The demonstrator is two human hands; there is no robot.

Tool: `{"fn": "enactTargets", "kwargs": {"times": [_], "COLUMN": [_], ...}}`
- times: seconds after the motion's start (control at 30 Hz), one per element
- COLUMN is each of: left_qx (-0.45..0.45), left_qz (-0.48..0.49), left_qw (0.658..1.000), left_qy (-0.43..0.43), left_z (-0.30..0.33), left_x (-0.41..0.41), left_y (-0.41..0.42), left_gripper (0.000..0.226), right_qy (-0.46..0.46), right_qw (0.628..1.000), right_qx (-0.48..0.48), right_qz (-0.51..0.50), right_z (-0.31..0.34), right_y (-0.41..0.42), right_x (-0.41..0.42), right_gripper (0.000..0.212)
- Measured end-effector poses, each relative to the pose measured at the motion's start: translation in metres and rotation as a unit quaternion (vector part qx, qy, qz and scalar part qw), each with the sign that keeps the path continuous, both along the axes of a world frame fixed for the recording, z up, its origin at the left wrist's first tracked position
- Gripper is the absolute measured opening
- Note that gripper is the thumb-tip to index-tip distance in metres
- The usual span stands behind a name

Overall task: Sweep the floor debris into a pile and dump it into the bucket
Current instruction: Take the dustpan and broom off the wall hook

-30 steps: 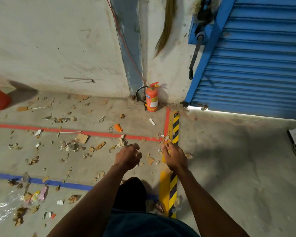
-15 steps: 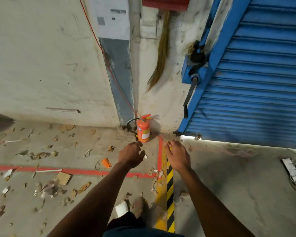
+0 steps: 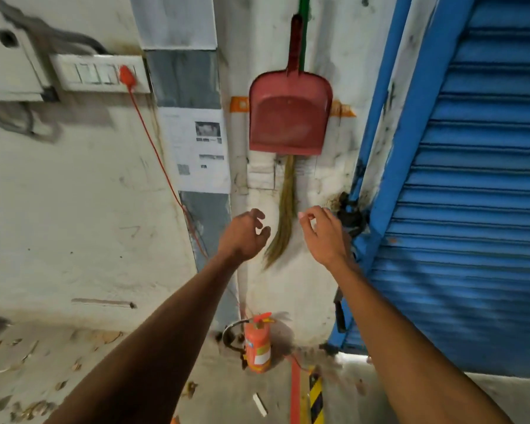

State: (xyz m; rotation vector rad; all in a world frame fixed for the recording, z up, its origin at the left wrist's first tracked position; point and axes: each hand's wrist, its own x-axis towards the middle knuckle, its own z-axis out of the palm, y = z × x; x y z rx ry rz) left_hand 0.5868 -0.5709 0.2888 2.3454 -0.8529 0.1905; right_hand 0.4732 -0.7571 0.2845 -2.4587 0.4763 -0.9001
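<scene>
You face a scuffed white plaster wall [image 3: 74,194]. A red plastic dustpan [image 3: 289,114] hangs on it, and a straw-coloured grass broom [image 3: 283,221] hangs behind and below the pan. Your left hand [image 3: 242,237] and right hand [image 3: 325,234] reach up on either side of the bristles, fingers loosely curled, holding nothing. A blue corrugated roller shutter [image 3: 471,209] fills the right. Below, an orange fire extinguisher [image 3: 257,344] stands on grey concrete floor [image 3: 43,377] scattered with brown scraps [image 3: 25,411] (no bucket visible).

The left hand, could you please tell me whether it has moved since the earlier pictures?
Yes: the left hand rose from beside the fire extinguisher to the broom.
</scene>
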Motion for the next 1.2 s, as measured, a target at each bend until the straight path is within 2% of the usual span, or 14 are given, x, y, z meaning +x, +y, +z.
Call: {"fn": "enactTargets", "kwargs": {"times": [0.27,0.4,0.53,0.63,0.73,0.83,1.0,1.2], "left_qx": [-0.052,-0.080,-0.108,-0.129,-0.172,-0.195,-0.200,-0.225], "left_qz": [0.037,0.048,0.068,0.075,0.079,0.080,0.064,0.022], "left_qw": [0.989,0.981,0.973,0.969,0.958,0.951,0.956,0.967], "left_qy": [-0.130,-0.167,-0.194,-0.199,-0.214,-0.227,-0.203,-0.119], "left_z": [0.137,0.200,0.248,0.282,0.316,0.352,0.399,0.411], "left_x": [0.070,0.093,0.120,0.143,0.167,0.184,0.200,0.212], "left_y": [-0.071,-0.101,-0.125,-0.139,-0.149,-0.158,-0.175,-0.194], "left_gripper": [0.037,0.039,0.045,0.037,0.031,0.030,0.029,0.022], "right_qy": [-0.119,-0.159,-0.174,-0.191,-0.174,-0.158,-0.159,-0.143], "right_qw": [0.990,0.979,0.975,0.973,0.976,0.983,0.986,0.989], "right_qx": [-0.069,-0.096,-0.125,-0.119,-0.126,-0.092,-0.052,-0.030], "right_qz": [0.040,0.087,0.061,0.048,0.027,0.012,-0.007,-0.039], "right_z": [0.129,0.194,0.254,0.296,0.339,0.376,0.415,0.430], "right_y": [-0.077,-0.102,-0.115,-0.118,-0.123,-0.128,-0.130,-0.118], "right_x": [0.093,0.132,0.169,0.189,0.202,0.218,0.239,0.257], "right_gripper": [0.036,0.033,0.039,0.044,0.036,0.032,0.028,0.032]}}
